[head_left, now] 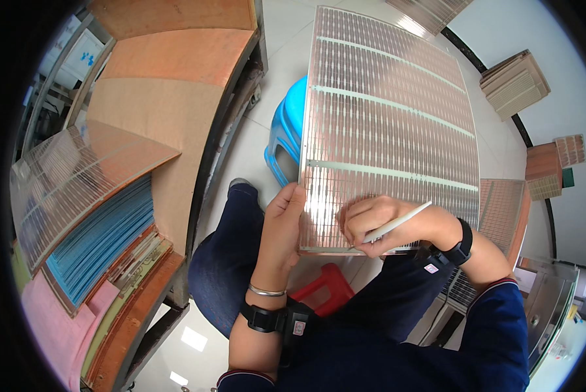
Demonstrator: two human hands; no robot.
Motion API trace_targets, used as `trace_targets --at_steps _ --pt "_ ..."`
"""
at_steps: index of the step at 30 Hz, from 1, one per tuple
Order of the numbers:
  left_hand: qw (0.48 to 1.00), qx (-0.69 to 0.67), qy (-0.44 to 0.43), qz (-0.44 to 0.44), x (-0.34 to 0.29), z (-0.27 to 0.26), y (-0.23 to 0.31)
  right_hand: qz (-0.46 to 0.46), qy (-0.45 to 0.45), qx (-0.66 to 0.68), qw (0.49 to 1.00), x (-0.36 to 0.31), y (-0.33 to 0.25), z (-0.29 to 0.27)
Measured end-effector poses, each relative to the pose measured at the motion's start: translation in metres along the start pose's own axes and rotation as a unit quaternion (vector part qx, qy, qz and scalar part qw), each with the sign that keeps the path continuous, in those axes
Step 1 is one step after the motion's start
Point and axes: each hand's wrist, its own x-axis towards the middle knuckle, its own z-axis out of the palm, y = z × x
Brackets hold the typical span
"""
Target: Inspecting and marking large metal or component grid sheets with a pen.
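One copper-toned striped panel (391, 124), partly covering a blue stool (293, 108), left hand (281, 219) pinching its left edge, right hand (379, 212) pinching a white pen-like tool (401, 220) near its lower edge.

The place is looking like a workshop: a pen-like tool (401, 221) is pointing down at 1 large panel (388, 121) with rows of fine markings, blue sheets (107, 235) are lying stacked under another gridded panel (84, 176) on a wooden rack (165, 104), brown panels (518, 88) are standing by the wall (541, 32), and a plastic stool (286, 124) is standing on tiled floor (278, 39).
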Motion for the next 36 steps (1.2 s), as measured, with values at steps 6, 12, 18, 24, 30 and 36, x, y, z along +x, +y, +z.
trace_targets --at_steps 6,12,18,24,30,36 --pt "1.000 -0.005 0.023 -0.001 0.0031 0.0004 -0.0036 0.018 0.042 0.018 0.999 0.0019 0.0006 0.0024" --pt "1.000 -0.014 0.012 0.001 0.0009 -0.0014 -0.0036 0.009 -0.015 -0.005 1.000 -0.0008 -0.0034 -0.0016" --pt "0.999 0.001 0.040 -0.007 0.0007 0.0006 -0.0049 0.011 0.036 0.014 0.999 -0.0011 -0.0013 0.0015" --pt "1.000 -0.010 0.018 -0.007 0.0007 -0.0006 -0.0036 0.026 0.019 0.011 0.999 0.0011 -0.0022 -0.0008" --pt "1.000 -0.001 0.027 -0.001 -0.0003 0.0049 -0.0009 0.049 0.007 -0.004 0.999 0.0024 -0.0006 -0.0002" --pt "1.000 -0.015 0.024 -0.014 0.0001 0.0007 -0.0036 0.061 0.001 -0.010 0.998 0.0031 -0.0009 0.0004"
